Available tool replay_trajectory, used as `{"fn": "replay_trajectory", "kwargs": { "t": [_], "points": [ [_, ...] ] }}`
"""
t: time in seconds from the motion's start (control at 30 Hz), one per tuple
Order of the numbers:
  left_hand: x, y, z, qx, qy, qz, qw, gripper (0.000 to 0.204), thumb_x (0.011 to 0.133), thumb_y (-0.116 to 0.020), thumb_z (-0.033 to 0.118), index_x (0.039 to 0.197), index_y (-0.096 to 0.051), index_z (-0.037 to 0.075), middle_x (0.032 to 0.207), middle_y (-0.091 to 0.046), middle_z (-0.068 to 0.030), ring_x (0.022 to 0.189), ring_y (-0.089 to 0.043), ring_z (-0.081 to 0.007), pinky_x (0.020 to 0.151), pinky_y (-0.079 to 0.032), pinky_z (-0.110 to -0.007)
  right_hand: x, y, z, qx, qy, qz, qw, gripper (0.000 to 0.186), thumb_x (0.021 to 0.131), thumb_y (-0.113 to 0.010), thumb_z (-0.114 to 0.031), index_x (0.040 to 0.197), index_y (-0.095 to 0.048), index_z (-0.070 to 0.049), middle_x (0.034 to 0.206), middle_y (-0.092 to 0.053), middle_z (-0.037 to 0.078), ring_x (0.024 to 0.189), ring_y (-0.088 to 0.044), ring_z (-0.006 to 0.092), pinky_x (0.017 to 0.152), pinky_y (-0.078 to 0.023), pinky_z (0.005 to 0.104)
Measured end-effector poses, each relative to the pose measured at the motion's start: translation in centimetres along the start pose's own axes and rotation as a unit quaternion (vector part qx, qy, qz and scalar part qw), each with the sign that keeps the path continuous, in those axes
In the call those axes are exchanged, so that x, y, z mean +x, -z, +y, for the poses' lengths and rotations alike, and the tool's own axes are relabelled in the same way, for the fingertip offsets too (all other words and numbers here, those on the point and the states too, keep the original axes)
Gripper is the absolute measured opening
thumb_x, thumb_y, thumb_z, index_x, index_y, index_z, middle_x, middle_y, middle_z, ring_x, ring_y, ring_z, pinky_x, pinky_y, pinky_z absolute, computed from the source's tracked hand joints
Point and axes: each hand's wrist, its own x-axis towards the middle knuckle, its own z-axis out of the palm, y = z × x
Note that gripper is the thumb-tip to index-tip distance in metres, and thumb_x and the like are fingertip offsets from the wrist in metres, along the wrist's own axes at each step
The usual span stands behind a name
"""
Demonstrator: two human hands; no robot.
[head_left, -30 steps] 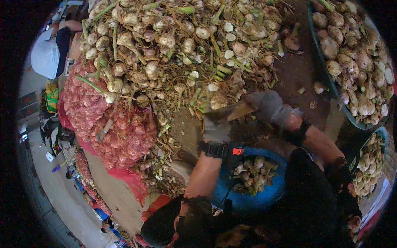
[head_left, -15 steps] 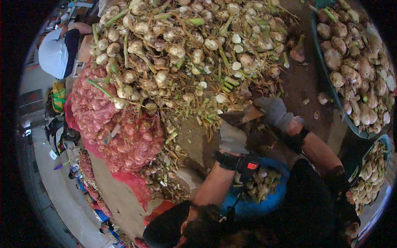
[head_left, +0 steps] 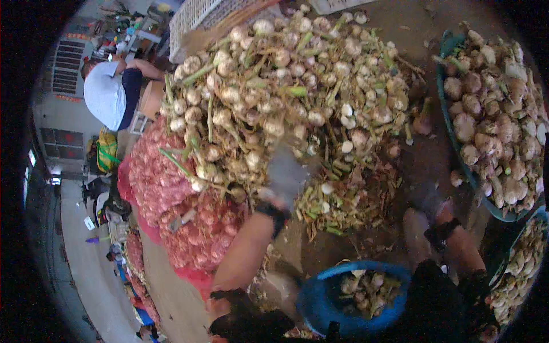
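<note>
My left hand (head_left: 287, 173), in a grey glove with a black wrist strap, reaches over the near side of a large heap of garlic bulbs (head_left: 246, 91) with long stalks and roots. Motion blur hides its fingers, so whether it touches a bulb is unclear. My right hand (head_left: 430, 200), also gloved and smeared, is back toward me on the right, above the brown ground. Whether anything is in it does not show. Between my forearms, nearer to me, stands a blue tub (head_left: 311, 308) with some trimmed garlic (head_left: 372, 291) inside.
Red mesh sacks of garlic (head_left: 171, 194) lie on the left. A green-rimmed tub (head_left: 452, 120) full of garlic stands at right, another garlic-filled tub (head_left: 523, 251) nearer. Cut stalks (head_left: 337, 211) litter the heap's near edge. Another person (head_left: 106, 94) bends at far left, near a white crate (head_left: 200, 20).
My hands have parted: the left went forward and left onto the heap, the right drew back and right. The brown blade-like piece between them no longer shows. The view has shifted.
</note>
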Motion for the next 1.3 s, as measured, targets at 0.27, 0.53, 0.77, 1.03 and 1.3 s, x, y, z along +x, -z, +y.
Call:
{"fn": "replay_trajectory", "kwargs": {
  "t": [0.27, 0.53, 0.77, 1.03, 1.3],
  "points": [
    [6.9, -1.2, -4.3, 0.037, 0.281, -0.048, 0.958, 0.062, 0.065, -0.06, 0.041, 0.101, -0.047, -0.008, 0.088, -0.055, -0.0194, 0.081, -0.056, -0.0265, 0.066, -0.046, -0.033, -1.0, -0.1, -2.9, 0.1, -0.043, -0.059, 0.992, 0.031, 0.068, -0.055, -0.021, 0.094, -0.054, -0.004, 0.087, -0.055, 0.018, 0.077, -0.054, 0.0298, 0.066, -0.043, 0.0347],
    [-4.0, -8.9, -1.6, -0.785, 0.205, -0.204, 0.548, 0.034, 0.08, -0.037, 0.023, 0.101, -0.046, -0.002, 0.094, -0.054, -0.0124, 0.085, -0.054, -0.0241, 0.077, -0.043, -0.035, -0.1, -1.5, 0.4, 0.03, 0.09, 0.001, 0.995, 0.033, 0.067, -0.054, -0.022, 0.095, -0.052, -0.004, 0.082, -0.056, 0.019, 0.074, -0.055, 0.0312, 0.065, -0.043, 0.0374],
    [-9.2, -11.4, 2.8, -0.615, 0.143, -0.21, 0.746, 0.034, 0.07, -0.06, 0.014, 0.099, -0.05, -0.003, 0.094, -0.056, -0.0093, 0.082, -0.054, -0.0156, 0.074, -0.042, -0.027, 1.3, 0.0, -7.7, -0.028, 0.175, -0.092, 0.98, 0.031, 0.064, -0.055, -0.022, 0.093, -0.055, -0.012, 0.075, -0.058, 0.015, 0.074, -0.055, 0.0316, 0.065, -0.044, 0.039],
    [-9.8, -9.3, 2.7, -0.63, 0.236, -0.104, 0.733, 0.034, 0.076, -0.05, 0.031, 0.095, -0.053, 0.003, 0.085, -0.057, -0.0066, 0.074, -0.054, -0.015, 0.064, -0.043, -0.028, 1.4, -0.9, 2.2, -0.226, 0.073, -0.127, 0.963, 0.023, 0.067, -0.052, -0.013, 0.089, -0.055, -0.007, 0.074, -0.056, 0.013, 0.07, -0.055, 0.0269, 0.061, -0.044, 0.0366],
    [-9.4, -14.1, 4.2, -0.825, 0.322, -0.082, 0.457, 0.035, 0.085, -0.031, 0.028, 0.11, -0.043, 0.006, 0.103, -0.049, -0.0103, 0.095, -0.048, -0.0228, 0.082, -0.041, -0.034, -1.4, -1.1, -5.1, -0.095, 0.239, -0.011, 0.966, 0.041, 0.058, -0.059, -0.02, 0.096, -0.049, -0.01, 0.069, -0.053, 0.008, 0.064, -0.054, 0.0274, 0.053, -0.043, 0.0357]
  ]
}}
